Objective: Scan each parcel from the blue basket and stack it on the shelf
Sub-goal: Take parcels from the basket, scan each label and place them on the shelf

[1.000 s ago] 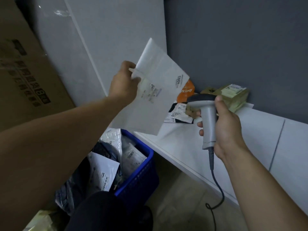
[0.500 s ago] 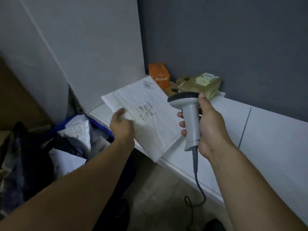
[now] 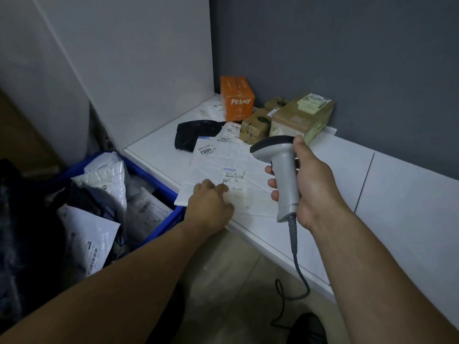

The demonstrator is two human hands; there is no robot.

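A flat white parcel [image 3: 223, 160] with a printed label lies on the white shelf [image 3: 397, 194], its near-left corner hanging over the front edge. My left hand [image 3: 208, 204] rests on top of its near end, knuckles up. Just to the right, above the shelf, my right hand [image 3: 313, 184] grips a grey barcode scanner [image 3: 283, 175] by the handle, head pointing left over the parcel. The blue basket [image 3: 159, 180] stands on the floor at the left, holding several white and grey bagged parcels [image 3: 104, 175].
In the shelf's back corner stand an orange box [image 3: 237, 100] and brown cartons [image 3: 300, 115], with a black bag [image 3: 196, 135] and labelled mailers in front. The scanner cable [image 3: 295, 264] hangs down to the floor. A white panel [image 3: 139, 70] walls the shelf's left side.
My left hand brought the white parcel down from in front of the scanner and laid it flat on the shelf. The scanner hand stayed roughly where it was.
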